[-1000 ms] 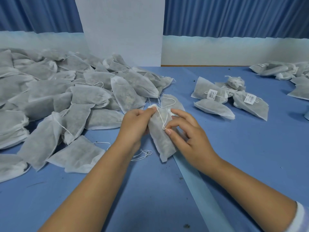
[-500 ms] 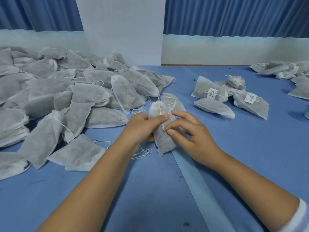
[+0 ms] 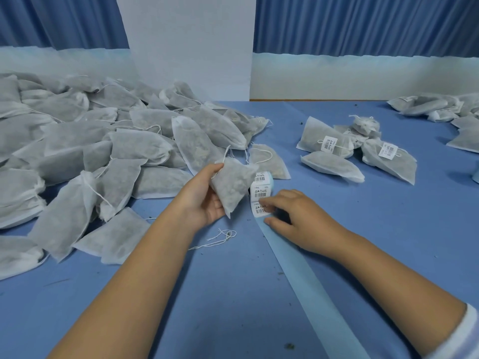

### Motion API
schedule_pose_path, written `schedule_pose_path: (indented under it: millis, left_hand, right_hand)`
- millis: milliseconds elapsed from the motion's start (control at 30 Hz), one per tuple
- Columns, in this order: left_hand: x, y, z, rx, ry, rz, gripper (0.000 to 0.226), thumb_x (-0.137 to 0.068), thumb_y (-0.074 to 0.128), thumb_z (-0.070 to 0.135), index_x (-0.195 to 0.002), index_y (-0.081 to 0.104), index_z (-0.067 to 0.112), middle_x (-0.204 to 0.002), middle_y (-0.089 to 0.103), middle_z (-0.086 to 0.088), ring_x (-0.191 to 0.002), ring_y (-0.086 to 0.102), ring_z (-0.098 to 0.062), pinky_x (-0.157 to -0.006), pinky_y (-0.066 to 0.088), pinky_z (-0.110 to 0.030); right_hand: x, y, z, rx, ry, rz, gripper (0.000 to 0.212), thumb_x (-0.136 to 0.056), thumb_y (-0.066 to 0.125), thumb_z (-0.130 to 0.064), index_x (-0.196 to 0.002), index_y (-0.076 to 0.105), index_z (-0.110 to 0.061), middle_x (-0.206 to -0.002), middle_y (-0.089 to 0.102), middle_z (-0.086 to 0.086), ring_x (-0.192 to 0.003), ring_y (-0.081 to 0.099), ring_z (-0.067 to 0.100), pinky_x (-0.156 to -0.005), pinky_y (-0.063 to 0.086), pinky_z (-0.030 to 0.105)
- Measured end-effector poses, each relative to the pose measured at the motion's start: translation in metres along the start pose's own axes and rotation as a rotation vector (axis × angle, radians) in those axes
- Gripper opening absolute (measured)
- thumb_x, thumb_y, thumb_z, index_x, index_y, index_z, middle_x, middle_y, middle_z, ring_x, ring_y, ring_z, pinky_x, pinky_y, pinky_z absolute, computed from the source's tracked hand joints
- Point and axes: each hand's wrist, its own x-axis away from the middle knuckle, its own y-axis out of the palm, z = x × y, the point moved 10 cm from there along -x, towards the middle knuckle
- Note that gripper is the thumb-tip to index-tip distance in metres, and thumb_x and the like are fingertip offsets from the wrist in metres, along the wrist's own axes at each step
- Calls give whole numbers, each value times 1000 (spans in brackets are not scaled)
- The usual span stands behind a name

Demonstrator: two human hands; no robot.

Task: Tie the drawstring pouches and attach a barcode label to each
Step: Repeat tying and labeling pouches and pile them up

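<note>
My left hand (image 3: 204,196) holds a grey-white drawstring pouch (image 3: 231,183) by its gathered neck, lifted just above the blue table (image 3: 388,229). Beside it lies a roll of barcode labels (image 3: 261,189), with its pale blue backing strip (image 3: 305,281) trailing toward me. My right hand (image 3: 293,216) rests on that strip, and its fingertips pinch the nearest barcode label (image 3: 260,210) at its edge.
A large heap of pouches (image 3: 90,151) covers the left of the table. Three labelled pouches (image 3: 357,151) lie at the right centre, more pouches (image 3: 440,110) at the far right. A loose string (image 3: 223,238) lies near my left forearm. A white panel (image 3: 189,47) stands behind.
My left hand has taken the pouch alone and lifted it leftward. My right hand let go of the pouch's string and dropped to the label strip, now uncovered.
</note>
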Motion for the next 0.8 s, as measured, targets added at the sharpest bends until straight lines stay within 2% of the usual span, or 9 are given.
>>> schedule_pose_path:
  millis: [67, 200, 267, 367, 467, 533, 600, 667, 800]
  left_hand:
    - [-1, -1, 1, -57, -8, -8, 30, -93, 57, 38, -110, 63, 13, -82, 70, -7, -70, 67, -22, -70, 55, -33]
    - [-3, 3, -7, -152, -58, -65, 42, -92, 58, 41, -120, 64, 10, -105, 73, -14, -89, 70, -27, -78, 57, -38]
    - [-4, 7, -12, -166, -47, -96, 38, -92, 60, 37, -116, 64, 8, -96, 75, -13, -81, 73, -25, -68, 59, -36]
    - [-7, 7, -14, -199, -24, -104, 28, -91, 63, 34, -106, 65, 10, -81, 75, -9, -69, 74, -22, -55, 58, -31]
    - [-11, 8, -17, -256, -14, -109, 25, -90, 66, 33, -102, 67, 11, -88, 76, -10, -75, 75, -22, -61, 60, -31]
    - [-12, 11, -19, -241, -4, -114, 23, -90, 67, 31, -103, 68, 12, -92, 76, -9, -78, 75, -22, -64, 61, -31]
    - [-12, 12, -20, -202, 4, -112, 24, -91, 66, 30, -105, 68, 11, -92, 76, -9, -78, 75, -21, -62, 61, -31]
    - [-13, 13, -21, -170, 0, -113, 27, -90, 66, 30, -108, 68, 9, -93, 76, -10, -78, 75, -21, -62, 60, -31]
    - [-10, 15, -23, -108, -33, -149, 42, -82, 68, 31, -116, 66, 8, -103, 75, -12, -86, 75, -23, -65, 60, -33]
  right_hand:
    - [1, -2, 1, -25, 14, 22, 39, -95, 60, -25, -134, 57, -18, -106, 60, 1, -102, 50, 20, -93, 37, 24]
    - [0, 0, -1, -29, 23, 9, 32, -94, 61, -24, -125, 62, -17, -98, 59, 3, -95, 51, 22, -93, 39, 28]
    - [0, -2, -5, -37, 3, 21, 8, -93, 62, -23, -101, 62, -21, -90, 56, 3, -88, 48, 22, -87, 40, 31]
    - [0, -2, -8, -64, 1, 28, 14, -93, 61, -22, -83, 51, -21, -82, 52, 0, -79, 44, 18, -76, 37, 28]
    - [-1, -2, -7, -84, -3, 56, 10, -92, 59, -13, -88, 58, -3, -85, 57, 6, -81, 49, 24, -73, 38, 28]
    - [-1, -3, -5, -118, -1, 83, 7, -91, 58, -8, -90, 59, -1, -84, 56, 0, -83, 49, 22, -71, 36, 18]
    - [-1, -6, -3, -133, 5, 114, 7, -91, 59, -7, -92, 60, -1, -87, 55, -1, -84, 50, 19, -71, 37, 21]
    - [0, -12, 3, -167, 35, 180, 5, -91, 61, -7, -94, 63, -4, -95, 52, -1, -83, 50, 13, -71, 38, 20]
    - [5, -24, 8, -292, 68, 307, 32, -89, 67, -10, -119, 66, -21, -111, 50, -5, -96, 50, -1, -74, 42, 7]
